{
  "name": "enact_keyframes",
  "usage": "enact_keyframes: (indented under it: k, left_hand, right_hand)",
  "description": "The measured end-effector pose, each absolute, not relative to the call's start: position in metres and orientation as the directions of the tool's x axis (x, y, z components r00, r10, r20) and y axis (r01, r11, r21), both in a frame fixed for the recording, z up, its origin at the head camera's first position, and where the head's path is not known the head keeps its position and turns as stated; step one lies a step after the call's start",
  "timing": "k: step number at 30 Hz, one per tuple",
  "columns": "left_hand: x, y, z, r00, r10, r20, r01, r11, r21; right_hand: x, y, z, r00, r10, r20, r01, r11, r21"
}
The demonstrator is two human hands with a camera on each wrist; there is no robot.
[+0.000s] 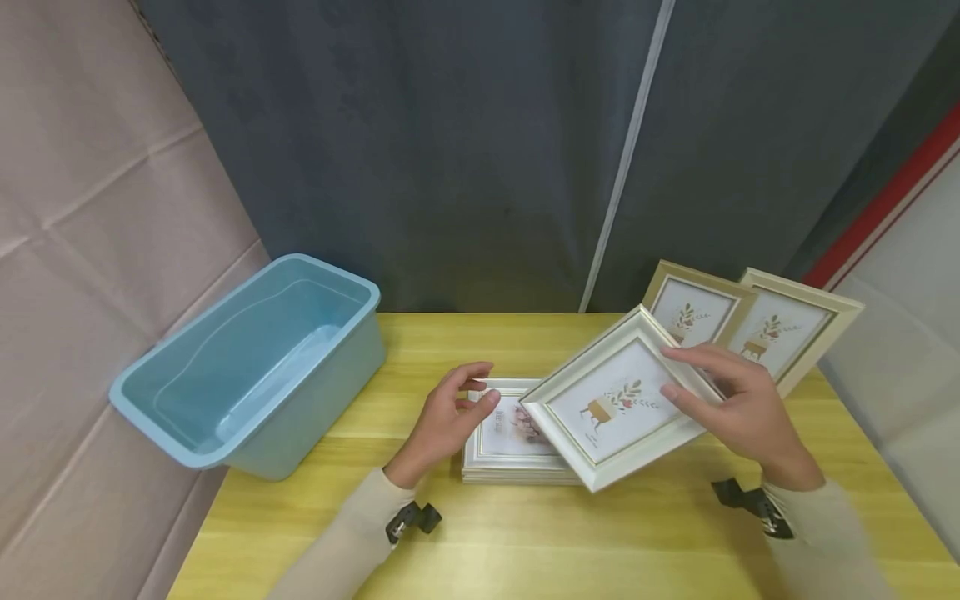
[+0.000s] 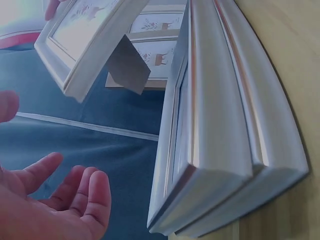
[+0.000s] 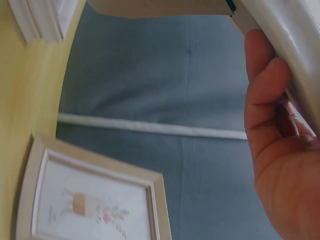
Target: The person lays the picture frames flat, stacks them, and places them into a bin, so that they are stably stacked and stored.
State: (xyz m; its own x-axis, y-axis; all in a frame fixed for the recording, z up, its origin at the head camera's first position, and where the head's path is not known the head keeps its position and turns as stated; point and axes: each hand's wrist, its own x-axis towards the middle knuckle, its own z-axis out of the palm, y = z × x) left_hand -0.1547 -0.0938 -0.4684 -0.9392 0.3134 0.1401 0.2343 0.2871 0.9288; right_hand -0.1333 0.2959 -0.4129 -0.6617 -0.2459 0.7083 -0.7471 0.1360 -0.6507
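My right hand (image 1: 738, 404) grips a white picture frame (image 1: 615, 404) by its right edge, thumb on the front and fingers behind. The frame is tilted and shows a drawing of a plant in a legged pot; its fold-out stand (image 2: 129, 65) juts from the back in the left wrist view. Below and left of it lies a stack of white picture frames (image 1: 517, 425), the top one partly covered by the held frame in the head view. Beside the stack's left side is my left hand (image 1: 450, 417), fingers loosely bent, holding nothing.
A tan picture frame (image 1: 693, 304) and a cream picture frame (image 1: 795, 325) stand at the back right of the wooden table (image 1: 525, 542). On the left is a blue plastic bin (image 1: 330, 408). A dark curtain (image 1: 450, 150) hangs behind the table.
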Motion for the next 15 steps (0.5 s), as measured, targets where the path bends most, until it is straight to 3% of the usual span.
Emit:
enact_keyframes:
  k: [2, 15]
  left_hand:
    - [-0.155, -0.091, -0.467, -0.928, 0.340, 0.150, 0.246, 0.261, 0.934]
    - [-0.170, -0.084, -0.467, -0.820, 0.533, 0.207, 0.284, 0.066, 0.956]
  right_hand:
    - [-0.134, 0.289, -0.415, -0.671, -0.254, 0.697, -0.734, 0.095, -0.672]
    - [-0.133, 0.258, -0.423, -0.797, -0.297, 0.526, -0.582, 0.143, -0.801]
